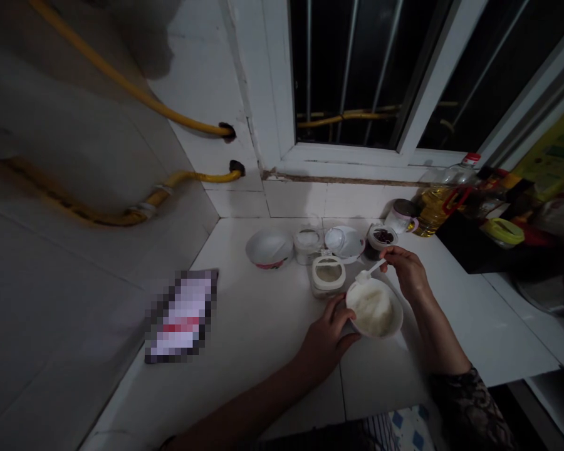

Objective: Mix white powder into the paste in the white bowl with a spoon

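The left hand reaches in from the lower left with its forearm slanting across the worktop. It is partly curled, fingers and thumb spread against the left side of a white bowl, steadying it. The bowl sits between the two hands and holds a pale, grainy substance. The right hand is above and beyond the bowl's right side, its forearm running up from a dark patterned sleeve. Its fingertips are pinched together on the handle of a small white spoon, which points leftward and down, its white-loaded end at the bowl's far rim. A white-lidded container stands just beyond the left hand; a jar of dark red contents is just past the right.
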Motion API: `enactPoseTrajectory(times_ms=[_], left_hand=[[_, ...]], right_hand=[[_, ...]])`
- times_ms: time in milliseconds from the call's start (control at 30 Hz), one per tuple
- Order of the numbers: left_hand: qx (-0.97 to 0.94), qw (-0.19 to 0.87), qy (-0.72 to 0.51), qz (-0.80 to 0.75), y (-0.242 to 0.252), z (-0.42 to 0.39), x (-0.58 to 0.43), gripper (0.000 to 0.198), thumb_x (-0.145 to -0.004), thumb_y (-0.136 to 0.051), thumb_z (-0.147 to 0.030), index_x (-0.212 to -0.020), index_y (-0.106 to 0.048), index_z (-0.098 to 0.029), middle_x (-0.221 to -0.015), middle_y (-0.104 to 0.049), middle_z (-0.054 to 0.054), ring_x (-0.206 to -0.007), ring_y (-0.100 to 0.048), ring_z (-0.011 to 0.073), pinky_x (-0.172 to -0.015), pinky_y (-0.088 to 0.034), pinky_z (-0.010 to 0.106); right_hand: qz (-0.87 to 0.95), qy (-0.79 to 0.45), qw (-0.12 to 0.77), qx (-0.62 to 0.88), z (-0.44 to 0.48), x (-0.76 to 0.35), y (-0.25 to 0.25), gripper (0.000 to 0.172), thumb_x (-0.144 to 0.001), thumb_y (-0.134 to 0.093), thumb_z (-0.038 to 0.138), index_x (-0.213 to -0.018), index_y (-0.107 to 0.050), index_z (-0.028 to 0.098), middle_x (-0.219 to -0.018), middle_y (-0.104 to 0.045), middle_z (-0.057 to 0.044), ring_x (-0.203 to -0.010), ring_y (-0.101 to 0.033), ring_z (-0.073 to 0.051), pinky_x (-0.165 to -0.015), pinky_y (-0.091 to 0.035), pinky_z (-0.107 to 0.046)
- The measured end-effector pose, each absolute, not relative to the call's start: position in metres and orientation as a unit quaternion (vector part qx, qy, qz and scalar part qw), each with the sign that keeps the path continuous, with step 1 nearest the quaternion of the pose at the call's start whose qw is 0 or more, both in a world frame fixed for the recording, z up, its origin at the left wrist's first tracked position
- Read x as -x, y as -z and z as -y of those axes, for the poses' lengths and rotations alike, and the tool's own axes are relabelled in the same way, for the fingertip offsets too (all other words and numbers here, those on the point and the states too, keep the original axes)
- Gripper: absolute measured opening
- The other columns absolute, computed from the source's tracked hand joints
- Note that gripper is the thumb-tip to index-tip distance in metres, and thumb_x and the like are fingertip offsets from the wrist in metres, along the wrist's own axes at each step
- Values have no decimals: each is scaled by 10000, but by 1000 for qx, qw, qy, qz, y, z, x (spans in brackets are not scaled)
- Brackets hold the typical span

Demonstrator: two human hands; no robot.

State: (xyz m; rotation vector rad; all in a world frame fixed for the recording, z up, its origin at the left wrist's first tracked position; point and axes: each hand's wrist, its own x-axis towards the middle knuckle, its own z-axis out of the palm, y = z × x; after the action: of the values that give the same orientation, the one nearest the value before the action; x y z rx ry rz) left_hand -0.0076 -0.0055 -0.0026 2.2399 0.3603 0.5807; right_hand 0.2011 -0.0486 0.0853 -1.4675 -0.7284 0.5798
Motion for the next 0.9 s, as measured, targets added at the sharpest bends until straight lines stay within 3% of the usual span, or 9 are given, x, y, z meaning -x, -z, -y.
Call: enactPoseTrajectory(times_ms=[267, 400, 533, 600, 667, 767, 900], left_hand=[[-880, 393, -225, -144, 1, 5, 7, 265, -816, -643, -170, -1025, -490, -227, -1346, -386, 103, -1208, -495, 267, -914, -499, 393], [-881, 389, -226, -146, 1, 5, 7, 279, -810, -649, -160, -1028, -491, -231, -1353, -380, 101, -1199, -503, 263, -914, -501, 390], [-883, 385, -227, -142, 2, 6, 6, 266, -819, -640, -170, -1030, -487, -226, -1347, -384, 104, -1192, -508, 267, -896, -512, 395], [-885, 382, -226, -141, 2, 6, 6, 257, -825, -635, -184, -1032, -486, -221, -1348, -380, 111, -1183, -516, 270, -890, -516, 401], [-886, 380, -226, -141, 4, 6, 6, 255, -831, -632, -197, -1037, -483, -219, -1347, -377, 116, -1185, -515, 274, -892, -516, 408], [-886, 379, -228, -140, 4, 6, 6, 265, -829, -634, -195, -1039, -475, -226, -1348, -374, 109, -1204, -498, 273, -904, -511, 408], [-884, 384, -231, -134, 3, 5, 7, 269, -830, -632, -185, -1038, -470, -235, -1349, -370, 97, -1201, -500, 255, -915, -508, 395]], right_hand=[[325, -276, 653, 626, 27, -196, -75, 81, -610, -582, 238, -625, -635, 179, -489, -569, 26, -513, -503, -137, -626, -384, -281], [372, -227, 637, 635, 29, -189, -73, 99, -716, -555, 263, -707, -625, 193, -528, -583, 22, -572, -528, -156, -697, -403, -307], [581, -66, 501, 638, 36, -173, -78, 152, -848, -472, 229, -795, -614, 210, -713, -653, -26, -751, -563, -195, -833, -391, -375], [695, 4, 392, 602, 38, -166, -80, 187, -852, -444, 144, -855, -620, 206, -816, -678, -47, -812, -563, -202, -920, -348, -422], [748, 35, 336, 571, 41, -164, -82, 233, -848, -425, 90, -929, -613, 201, -869, -686, -55, -836, -567, -202, -963, -319, -450], [709, 42, 398, 581, 48, -173, -83, 197, -870, -443, 121, -926, -610, 208, -811, -666, -44, -850, -563, -205, -911, -369, -422], [582, -41, 517, 626, 68, -197, -83, 182, -889, -451, 212, -790, -604, 209, -728, -593, -24, -715, -562, -183, -708, -434, -333]])
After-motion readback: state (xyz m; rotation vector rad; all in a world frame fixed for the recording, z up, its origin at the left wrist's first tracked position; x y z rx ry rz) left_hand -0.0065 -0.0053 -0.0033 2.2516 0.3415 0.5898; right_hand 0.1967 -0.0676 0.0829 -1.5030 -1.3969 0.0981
